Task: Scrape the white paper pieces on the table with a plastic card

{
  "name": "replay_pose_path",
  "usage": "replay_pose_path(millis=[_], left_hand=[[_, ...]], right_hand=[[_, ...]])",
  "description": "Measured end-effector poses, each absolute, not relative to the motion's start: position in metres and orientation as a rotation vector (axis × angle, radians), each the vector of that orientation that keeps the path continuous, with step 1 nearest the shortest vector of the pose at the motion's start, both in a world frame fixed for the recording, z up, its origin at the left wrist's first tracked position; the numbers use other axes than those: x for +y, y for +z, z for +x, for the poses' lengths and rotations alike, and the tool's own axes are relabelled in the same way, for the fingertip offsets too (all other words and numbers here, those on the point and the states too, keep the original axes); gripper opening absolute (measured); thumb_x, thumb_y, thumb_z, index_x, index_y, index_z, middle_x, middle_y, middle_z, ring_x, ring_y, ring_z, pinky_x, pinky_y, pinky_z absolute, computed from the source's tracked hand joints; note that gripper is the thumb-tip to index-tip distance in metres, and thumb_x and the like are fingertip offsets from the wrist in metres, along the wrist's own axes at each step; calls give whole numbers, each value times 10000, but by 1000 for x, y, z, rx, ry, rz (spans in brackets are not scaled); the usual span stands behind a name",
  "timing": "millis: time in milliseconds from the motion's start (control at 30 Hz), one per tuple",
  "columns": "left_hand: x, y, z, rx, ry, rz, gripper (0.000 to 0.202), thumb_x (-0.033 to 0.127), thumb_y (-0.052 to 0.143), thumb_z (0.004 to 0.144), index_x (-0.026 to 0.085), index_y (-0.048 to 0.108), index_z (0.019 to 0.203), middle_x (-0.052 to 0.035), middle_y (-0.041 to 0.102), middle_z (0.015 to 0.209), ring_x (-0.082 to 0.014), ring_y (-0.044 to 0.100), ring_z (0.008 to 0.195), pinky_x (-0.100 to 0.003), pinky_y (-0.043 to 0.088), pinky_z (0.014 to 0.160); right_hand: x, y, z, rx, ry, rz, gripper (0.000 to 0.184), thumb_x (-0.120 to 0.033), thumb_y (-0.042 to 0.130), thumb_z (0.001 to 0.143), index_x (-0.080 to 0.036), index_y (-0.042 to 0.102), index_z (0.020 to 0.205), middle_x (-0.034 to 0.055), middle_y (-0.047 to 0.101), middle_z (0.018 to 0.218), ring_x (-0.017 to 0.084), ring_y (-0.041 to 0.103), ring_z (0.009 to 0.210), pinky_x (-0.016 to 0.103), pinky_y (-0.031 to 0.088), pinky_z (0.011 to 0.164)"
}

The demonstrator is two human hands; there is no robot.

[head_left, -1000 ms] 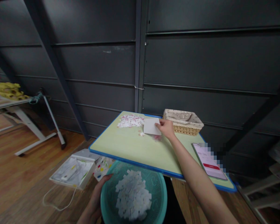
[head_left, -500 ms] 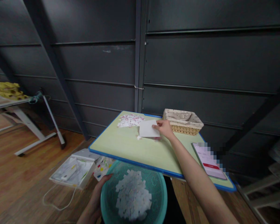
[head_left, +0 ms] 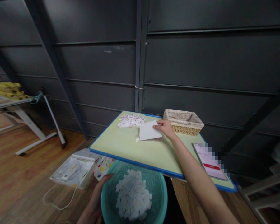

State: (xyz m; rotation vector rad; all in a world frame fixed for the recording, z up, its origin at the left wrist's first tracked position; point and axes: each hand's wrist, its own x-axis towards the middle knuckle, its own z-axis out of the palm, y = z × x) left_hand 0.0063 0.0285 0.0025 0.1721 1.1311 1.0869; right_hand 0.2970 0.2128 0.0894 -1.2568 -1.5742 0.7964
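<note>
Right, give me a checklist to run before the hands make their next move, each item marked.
1. White card gripped: ok, the right hand holds its right side.
2. Basin steadied: ok, the left hand is at its left rim.
3. Paper scraps contained: ok, heaped inside the basin.
4. Table scraps all in the far pile: not ok, loose bits lie by the card.
5. Table bare under the card: cannot tell, mostly hidden.

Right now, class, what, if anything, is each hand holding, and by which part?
The right hand holds a white card by its right edge. The left hand holds the teal basket by the left side of its rim.
</note>
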Motion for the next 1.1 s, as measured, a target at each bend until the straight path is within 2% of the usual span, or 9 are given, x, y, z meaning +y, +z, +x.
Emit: replay_pose_path(millis=[167,333,467,667,900,1100], left_hand=[[29,4,7,1174,1048,212,640,211,658,716,54,468,1306,-73,759,631,-316,718,609,-426,564,627],[28,8,10,1205,1099,261,574,198,649,724,42,490,1253,-58,735,577,-254,680,503,-354,541,534],[28,2,8,1158,1108,260,521,197,648,731,67,514,1217,-47,733,579,-238,677,509,-343,536,539],[30,-4,4,1186,1085,255,605,209,666,720,51,471,1270,-75,759,648,-284,714,622,-396,558,647],[29,3,6,1182,1040,248,629,212,654,735,42,450,1306,-73,752,620,-305,718,619,-422,564,650],[29,4,9,1201,1066,250,671,198,631,744,33,401,1352,-78,755,625,-319,720,621,-448,567,651]], right_hand=[[217,87,300,-1634,809,-1251,219,-329,616,583,-118,661,621,-2,559,515,118,465,468,218,282,425],[219,90,308,-1640,756,-1263,211,-329,618,571,-118,638,565,-19,506,491,101,412,466,225,265,443],[219,92,310,-1605,725,-1260,219,-328,620,575,-111,653,583,-10,524,505,103,413,475,235,285,460],[219,87,300,-1584,724,-1287,236,-342,621,595,-114,676,625,1,554,509,115,443,471,229,283,442],[216,85,296,-1557,850,-1240,239,-330,643,592,-109,690,668,16,582,526,120,468,467,228,301,435],[214,85,294,-1612,919,-1241,192,-325,649,596,-135,632,578,-9,527,465,103,425,432,218,252,407]])
